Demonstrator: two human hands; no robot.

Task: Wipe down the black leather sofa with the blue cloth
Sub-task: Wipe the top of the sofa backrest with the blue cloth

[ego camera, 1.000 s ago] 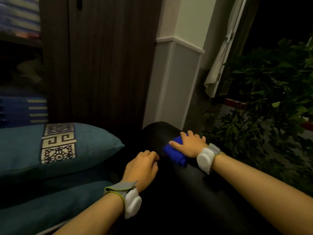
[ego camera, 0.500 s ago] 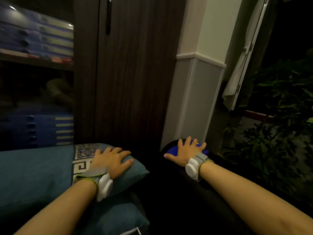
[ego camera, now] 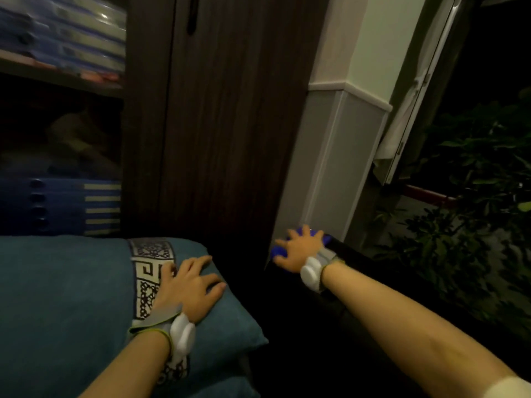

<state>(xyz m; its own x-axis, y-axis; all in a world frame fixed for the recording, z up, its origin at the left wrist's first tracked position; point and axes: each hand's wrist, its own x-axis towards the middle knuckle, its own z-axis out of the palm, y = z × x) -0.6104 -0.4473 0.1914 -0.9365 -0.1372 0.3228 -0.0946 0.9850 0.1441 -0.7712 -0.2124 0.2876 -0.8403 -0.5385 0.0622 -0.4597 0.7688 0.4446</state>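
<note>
The crumpled blue cloth (ego camera: 311,236) is pressed under the right hand (ego camera: 298,248) at the far end of the black leather sofa arm (ego camera: 359,282), close to the grey wall panel (ego camera: 330,168). The right fingers are spread flat over it, with blue showing beyond the fingertips and beside the thumb. The left hand (ego camera: 186,285) is laid open on the teal fabric cushion with a patterned band (ego camera: 71,297), well apart from the cloth.
</note>
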